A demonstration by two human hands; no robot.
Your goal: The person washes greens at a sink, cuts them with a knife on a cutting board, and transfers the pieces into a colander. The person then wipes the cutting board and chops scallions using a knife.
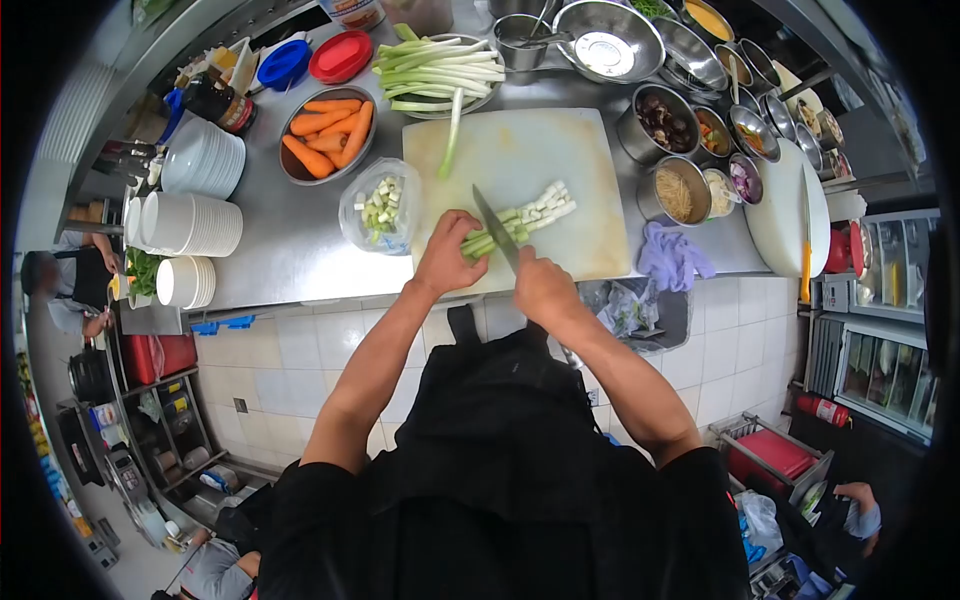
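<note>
A knife (495,222) is gripped by its handle in my right hand (545,292), its blade slanting up and left across a bunch of green onions (483,240). My left hand (450,254) has its fingers wrapped on the green end of the bunch, left of the blade. White cut pieces (548,205) lie to the right of the blade on the cutting board (580,150). One loose stalk (452,135) rests on the board's upper left. A clear bag-lined bowl (381,208) holding cut pieces stands beside the board's left edge.
Behind the board stands a plate of whole green onions (440,72); a bowl of carrots (328,138) is at left, near stacked white bowls (190,224). Metal pots (674,190) and a purple cloth (672,256) are at right. A bin (640,315) sits below. Other people are at the edges.
</note>
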